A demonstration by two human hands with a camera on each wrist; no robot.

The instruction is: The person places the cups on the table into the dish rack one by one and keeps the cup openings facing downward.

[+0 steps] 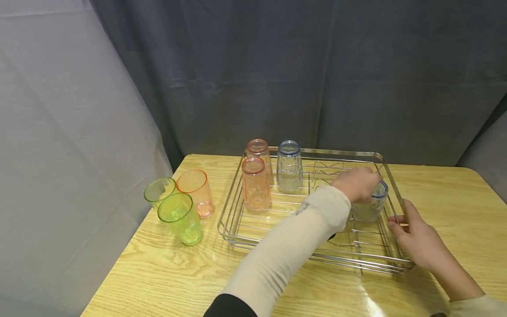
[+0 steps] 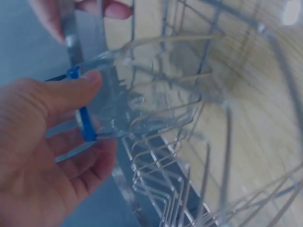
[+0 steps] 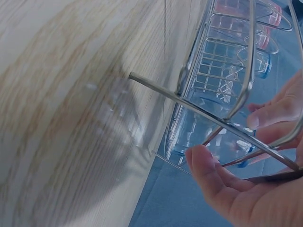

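A clear glass with a blue edge (image 1: 380,189) stands in the right part of a metal wire dish rack (image 1: 309,254). My left hand (image 1: 357,184) reaches across the rack and holds this glass near its blue edge. In the left wrist view the thumb of that hand (image 2: 38,137) lies on the edge, with the fingers curled at the other side. At the rack's right side my right hand (image 1: 421,237) grips the rail. The right wrist view shows the fingers of this hand (image 3: 236,194) around the wire, close to the glass.
In the rack's left part stand two pink glasses (image 1: 256,187) and another blue-edged clear glass (image 1: 289,169). Left of the rack, on the wooden table (image 1: 158,281), are two green glasses (image 1: 184,222) and an orange glass (image 1: 200,193). Grey curtains (image 1: 253,79) hang behind.
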